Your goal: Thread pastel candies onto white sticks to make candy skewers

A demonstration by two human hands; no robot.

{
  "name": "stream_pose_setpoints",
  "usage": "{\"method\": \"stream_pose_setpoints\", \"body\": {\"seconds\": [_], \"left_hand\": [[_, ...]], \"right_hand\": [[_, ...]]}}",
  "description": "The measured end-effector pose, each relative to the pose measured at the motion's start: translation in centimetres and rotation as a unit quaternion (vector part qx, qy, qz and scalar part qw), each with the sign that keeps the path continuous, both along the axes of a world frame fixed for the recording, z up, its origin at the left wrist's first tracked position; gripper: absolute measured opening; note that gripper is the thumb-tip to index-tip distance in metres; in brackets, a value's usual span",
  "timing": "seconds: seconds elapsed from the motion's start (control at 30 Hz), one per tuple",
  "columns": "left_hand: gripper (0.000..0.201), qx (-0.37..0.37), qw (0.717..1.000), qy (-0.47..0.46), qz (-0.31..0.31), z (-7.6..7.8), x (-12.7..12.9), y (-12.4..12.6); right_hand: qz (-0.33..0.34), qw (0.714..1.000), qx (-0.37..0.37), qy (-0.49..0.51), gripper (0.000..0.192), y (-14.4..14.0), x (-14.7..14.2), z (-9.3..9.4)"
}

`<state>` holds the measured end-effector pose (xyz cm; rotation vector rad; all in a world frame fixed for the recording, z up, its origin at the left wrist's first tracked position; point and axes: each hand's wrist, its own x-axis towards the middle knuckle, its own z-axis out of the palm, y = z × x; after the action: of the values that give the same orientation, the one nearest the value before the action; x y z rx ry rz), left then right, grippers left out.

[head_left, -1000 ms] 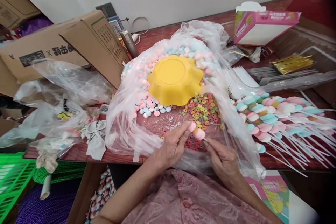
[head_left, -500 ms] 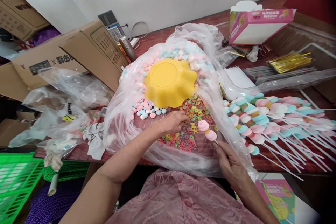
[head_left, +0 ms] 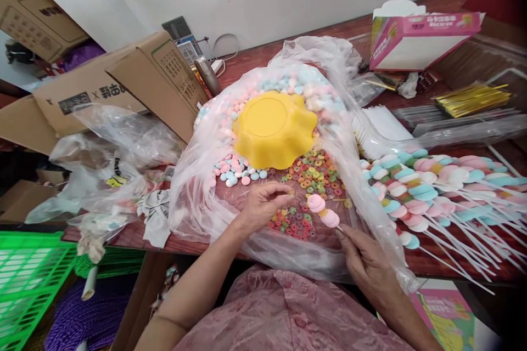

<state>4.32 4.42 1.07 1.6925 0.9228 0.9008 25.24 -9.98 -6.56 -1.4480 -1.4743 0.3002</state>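
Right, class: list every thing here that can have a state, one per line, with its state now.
Left hand: pinching a small ring candy.
Right hand: gripping the candy skewer, partly filled, tilted.
Yellow bowl: upside down on the candy.
Clear plastic bag: open, spread flat.
Finished skewers: piled lying down.
Pink box: open.
Cardboard box: open, on its side.

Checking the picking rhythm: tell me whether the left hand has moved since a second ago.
Yes. The left hand left the candy stick and went toward the yellow bowl, over the coloured rings.
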Motion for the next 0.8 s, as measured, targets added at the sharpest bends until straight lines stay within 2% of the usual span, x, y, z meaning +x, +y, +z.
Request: {"method": "stream_pose_setpoints", "body": {"seconds": [0.03,0.1,0.13,0.2,0.27,0.43,0.67,0.8], "left_hand": [[0.017,-0.074,0.994,-0.068,0.034,0.1,-0.1,-0.7],[0.023,-0.182,0.965,-0.174,0.070,0.2,-0.3,-1.9],[0.025,-0.209,0.952,-0.210,0.080,0.2,-0.4,-2.4],[0.028,-0.214,0.939,-0.249,0.100,0.1,-0.7,-3.1],[0.028,-0.173,0.947,-0.247,0.112,-0.1,-1.2,-3.5],[0.017,-0.011,0.980,-0.164,0.109,-0.5,-2.6,-3.5],[0.012,0.107,0.976,-0.125,0.145,-1.0,-3.3,-3.9],[0.014,0.183,0.967,-0.107,0.138,-1.1,-3.4,-4.2]], "right_hand": [[0.021,1.000,0.013,-0.008,0.020,0.3,-0.4,0.7],[0.057,0.997,0.030,-0.030,0.021,0.8,-1.4,1.9],[0.071,0.996,0.033,-0.039,0.022,1.1,-1.9,2.4],[0.087,0.994,0.040,-0.058,0.024,1.5,-2.7,3.0],[0.095,0.991,0.052,-0.078,0.027,1.9,-3.2,3.2],[0.113,0.985,0.079,-0.108,0.027,2.0,-3.8,3.0],[0.113,0.989,0.037,-0.089,0.028,1.8,-5.0,2.9],[0.119,0.992,0.028,-0.043,0.026,1.8,-5.7,3.1]]}}
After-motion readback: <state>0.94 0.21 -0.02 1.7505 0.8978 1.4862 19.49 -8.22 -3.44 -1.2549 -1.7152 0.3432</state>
